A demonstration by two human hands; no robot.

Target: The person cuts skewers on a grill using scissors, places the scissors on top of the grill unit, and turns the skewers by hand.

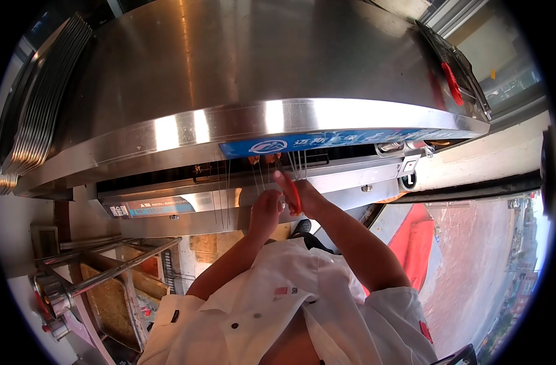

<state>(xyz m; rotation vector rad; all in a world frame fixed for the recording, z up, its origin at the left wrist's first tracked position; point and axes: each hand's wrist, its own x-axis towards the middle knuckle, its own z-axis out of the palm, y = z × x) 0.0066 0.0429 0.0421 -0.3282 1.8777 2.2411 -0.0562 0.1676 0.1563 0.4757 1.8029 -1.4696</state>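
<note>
My right hand [307, 198] is closed round the red handles [295, 193] of a pair of scissors. Their blades point up toward the grill opening, close to pieces of food [269, 158] at the edge of the hood. Just left of it, my left hand [265, 214] is closed on thin metal skewers [259, 176], which run up to that food. More thin skewers [221, 198] hang out of the opening on the left. Another few skewers [298, 163] stick out behind my right hand. Their far ends are hidden under the hood.
A large steel grill hood [247, 67] spans the view, with a blue sign [326, 141] on its front edge. Metal trays [44, 97] are stacked at left. A red-handled tool [452, 84] lies at right. Below left stands a metal rack [117, 286] holding dirty trays.
</note>
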